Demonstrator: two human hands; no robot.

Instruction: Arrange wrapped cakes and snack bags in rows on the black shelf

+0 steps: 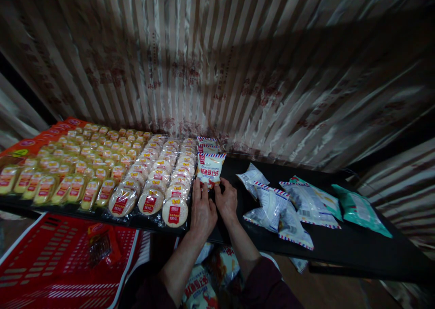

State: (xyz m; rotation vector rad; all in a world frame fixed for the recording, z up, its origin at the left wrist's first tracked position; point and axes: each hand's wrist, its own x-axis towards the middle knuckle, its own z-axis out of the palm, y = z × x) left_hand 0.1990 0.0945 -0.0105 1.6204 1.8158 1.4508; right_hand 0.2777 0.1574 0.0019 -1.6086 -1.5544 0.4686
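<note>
A small white snack bag (210, 167) with red lettering and a striped top edge stands nearly upright on the black shelf, in front of similar bags in a row. My left hand (203, 209) is at its lower left corner, fingers along the bag. The lower right corner is pinched by my right hand (227, 199), its fingers bent. To the left run rows of round rice crackers (175, 208) in clear wrappers. On the right, several snack bags (272, 205) lie loosely, mostly back side up.
Yellow packaged cakes (68, 186) fill the shelf's left part. Below stands a red basket (54, 250) with a red packet (104, 245) in it. More snack bags (200, 286) sit below my forearms. Green bags (362, 209) lie far right. A striped curtain (217, 64) hangs behind the black shelf (384, 254).
</note>
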